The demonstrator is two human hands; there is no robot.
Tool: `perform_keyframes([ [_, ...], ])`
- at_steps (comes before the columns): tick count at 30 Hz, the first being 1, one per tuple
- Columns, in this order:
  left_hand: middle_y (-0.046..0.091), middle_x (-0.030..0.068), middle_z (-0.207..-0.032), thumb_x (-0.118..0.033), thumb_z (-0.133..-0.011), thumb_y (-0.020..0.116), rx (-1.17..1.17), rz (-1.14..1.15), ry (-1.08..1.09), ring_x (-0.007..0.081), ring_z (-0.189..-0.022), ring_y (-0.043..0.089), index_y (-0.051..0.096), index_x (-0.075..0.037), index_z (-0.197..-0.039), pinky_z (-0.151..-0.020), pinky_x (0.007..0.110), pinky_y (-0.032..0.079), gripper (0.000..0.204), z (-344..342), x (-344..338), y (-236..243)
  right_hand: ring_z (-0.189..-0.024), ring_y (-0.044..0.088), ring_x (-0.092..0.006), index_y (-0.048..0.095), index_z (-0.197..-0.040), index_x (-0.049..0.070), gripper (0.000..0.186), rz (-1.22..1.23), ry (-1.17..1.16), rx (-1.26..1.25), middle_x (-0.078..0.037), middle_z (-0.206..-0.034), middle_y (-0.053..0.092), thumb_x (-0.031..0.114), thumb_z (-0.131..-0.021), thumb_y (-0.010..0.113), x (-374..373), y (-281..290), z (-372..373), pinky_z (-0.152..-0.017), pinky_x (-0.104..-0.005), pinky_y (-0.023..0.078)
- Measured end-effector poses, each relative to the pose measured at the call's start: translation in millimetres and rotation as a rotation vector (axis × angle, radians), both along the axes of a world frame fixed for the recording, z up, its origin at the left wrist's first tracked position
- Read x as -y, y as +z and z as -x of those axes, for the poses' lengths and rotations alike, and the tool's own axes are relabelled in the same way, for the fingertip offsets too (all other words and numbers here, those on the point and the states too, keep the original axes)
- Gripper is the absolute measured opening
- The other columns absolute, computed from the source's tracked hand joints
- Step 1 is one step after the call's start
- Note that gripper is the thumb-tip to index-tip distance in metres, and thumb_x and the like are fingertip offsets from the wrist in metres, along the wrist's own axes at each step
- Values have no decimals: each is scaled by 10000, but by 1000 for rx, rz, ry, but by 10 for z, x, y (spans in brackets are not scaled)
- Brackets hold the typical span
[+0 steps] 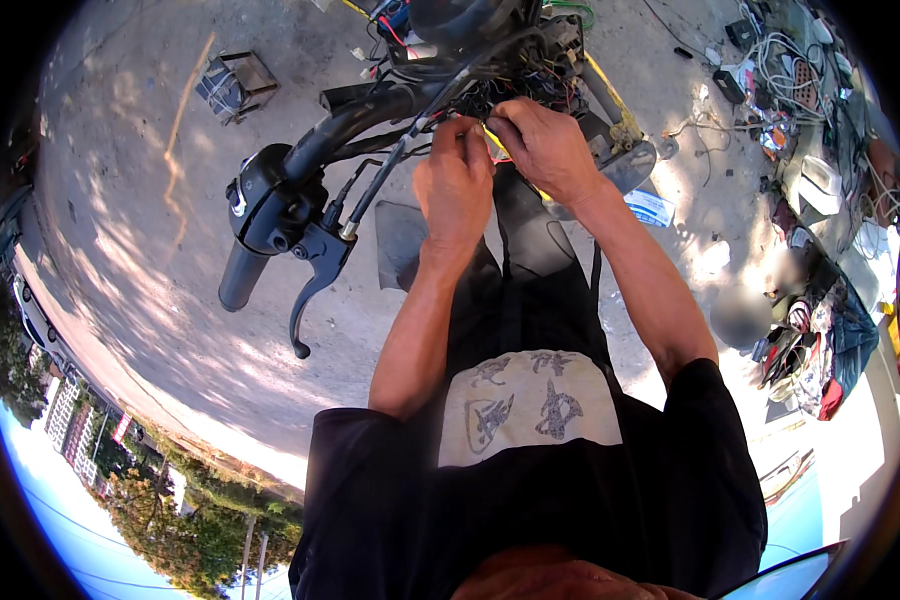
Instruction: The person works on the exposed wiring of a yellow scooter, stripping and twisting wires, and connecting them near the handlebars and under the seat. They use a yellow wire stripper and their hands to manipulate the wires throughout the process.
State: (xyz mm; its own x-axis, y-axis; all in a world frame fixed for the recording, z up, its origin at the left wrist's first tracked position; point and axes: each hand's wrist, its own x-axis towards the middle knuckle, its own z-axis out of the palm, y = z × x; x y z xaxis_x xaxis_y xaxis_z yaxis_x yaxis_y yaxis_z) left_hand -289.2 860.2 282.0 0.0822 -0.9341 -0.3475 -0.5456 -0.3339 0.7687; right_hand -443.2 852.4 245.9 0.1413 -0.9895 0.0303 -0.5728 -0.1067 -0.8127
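Note:
At the front of a partly stripped two-wheeler, both of my hands work close together beside a dark tangle of wires (560, 85). My left hand (452, 195) is closed, thumb and fingers pinched on a thin wire. Right beside it, my right hand (550, 150) is bent over in a pinch on a wire too; its fingertips are partly hidden. Bits of yellow and red show between the hands. Left of them reaches the black handlebar (345, 122), with a grey grip (242, 275) and a black brake lever (315, 290).
A small metal frame (238, 86) stands on the concrete floor at the far left. Coiled cables (785, 65), a white helmet-like shell (820, 185) and piled clothes (850, 325) lie along the right. A blue-and-white packet (650, 208) lies near my right forearm.

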Motion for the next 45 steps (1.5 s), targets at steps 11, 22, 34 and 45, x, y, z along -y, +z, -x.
perform_keyframes([
  [11,694,141,-683,-196,-1034,622,-14,-18,16,329,-620,704,675,-47,-1040,-578,435,506,159,29,0,51,-678,647,-176,645,-1091,29,155,-603,-338,583,-7,-813,630,173,-1035,632,-135,91,-86,-603,-300,512],
  [22,660,68,-632,-180,-1054,599,36,-10,-19,150,-548,604,666,4,-1047,-564,331,460,196,22,-18,38,-658,659,-241,671,-1044,42,115,-129,-132,120,-75,-782,656,113,-954,664,-81,78,-126,-579,-356,499],
  [34,648,68,-634,-147,-1013,686,116,320,-87,132,-520,605,702,-86,-1077,-539,316,460,89,77,-87,-42,-542,443,-78,681,-974,8,128,-955,-532,1232,-7,-717,576,131,-1008,675,-115,68,-88,-494,-255,284],
  [45,734,39,-731,-167,-1043,664,-233,2,167,61,-591,608,683,4,-1071,-525,262,469,175,149,-89,39,-742,564,-99,718,-1135,12,251,-977,-455,1509,19,-892,648,241,-1034,693,-183,-16,-91,-686,-275,458],
])
